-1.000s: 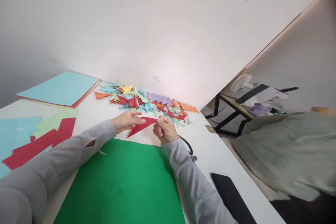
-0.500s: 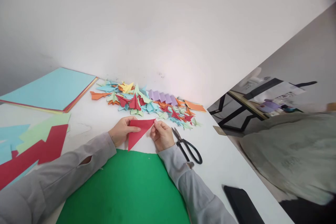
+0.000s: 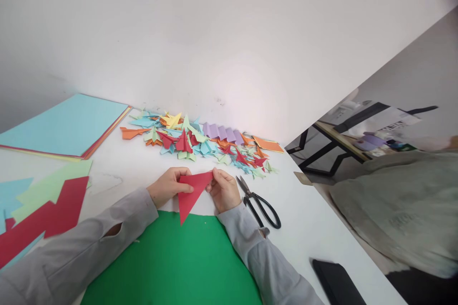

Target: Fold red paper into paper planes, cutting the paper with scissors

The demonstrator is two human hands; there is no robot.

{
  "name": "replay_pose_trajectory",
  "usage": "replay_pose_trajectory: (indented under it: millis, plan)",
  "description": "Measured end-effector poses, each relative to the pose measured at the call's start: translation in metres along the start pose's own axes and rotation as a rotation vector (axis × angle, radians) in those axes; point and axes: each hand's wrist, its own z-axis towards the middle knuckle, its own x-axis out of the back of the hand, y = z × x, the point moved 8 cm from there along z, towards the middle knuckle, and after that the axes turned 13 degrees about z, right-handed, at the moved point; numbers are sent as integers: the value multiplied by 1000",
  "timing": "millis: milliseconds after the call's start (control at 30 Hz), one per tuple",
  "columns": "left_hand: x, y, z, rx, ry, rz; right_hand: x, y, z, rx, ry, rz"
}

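Note:
Between my hands is a red paper triangle, one point hanging down over the far edge of a green sheet. My left hand pinches its left side, thumb on the front face and fingers behind. At the upper right corner, my right hand grips the paper between thumb and fingertips. Black-handled scissors lie just right of my right hand, blades pointing away from me. Beyond both hands spreads a pile of small folded paper pieces in several colours.
Large coloured sheets are stacked at the far left, blue on top. Nearer lie loose red and green paper pieces. A black flat object rests at the right front. A person in a grey-green garment is beyond the table's right edge.
Both hands have come slightly nearer to me with the red triangle, and its lower point now hangs over the green sheet. The triangle is tilted a little more. My view has shifted slightly.

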Motion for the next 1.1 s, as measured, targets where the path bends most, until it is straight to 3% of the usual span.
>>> replay_pose_trajectory:
  millis: [167, 333, 433, 700, 1100]
  plan:
    - [1, -1, 0, 19, 15, -15, 9, -5, 2, 3, 95, 113]
    - [1, 0, 2, -19, 35, -13, -2, 0, -1, -15, -25, -30]
    - [-2, 1, 1, -29, -3, -15, -4, 5, -1, -36, -73, -135]
    - [-15, 11, -8, -17, -227, -149, 1, 0, 2, 19, -11, -18]
    - [-20, 10, -8, 9, -245, -220, 2, -1, -1, 0, -5, -3]
